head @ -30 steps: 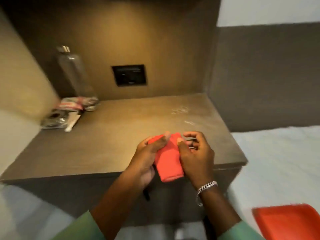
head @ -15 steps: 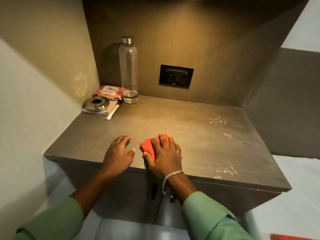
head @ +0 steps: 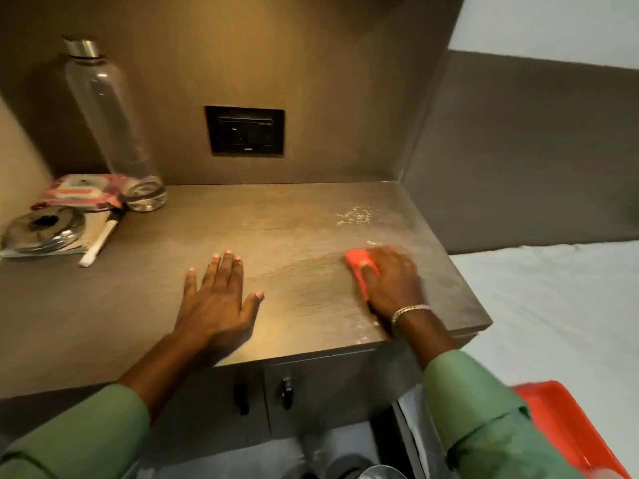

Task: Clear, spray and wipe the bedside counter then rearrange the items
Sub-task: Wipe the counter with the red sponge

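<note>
The grey-brown bedside counter fills the middle of the view. My right hand presses a folded red cloth flat on the counter's right side, near white spray droplets. My left hand lies flat and open on the counter near the front edge, holding nothing. At the back left stand a clear bottle with a metal cap, a pink wipes pack, a round metal dish on a notepad and a white pen.
A black wall socket sits on the back panel. Two cabinet doors with dark handles are below the counter. A white bed lies to the right, with a red tray at the bottom right corner.
Both hands held the red cloth in the air, then set it on the counter. My right hand has slid it to the right side while my left hand flattened on the counter.
</note>
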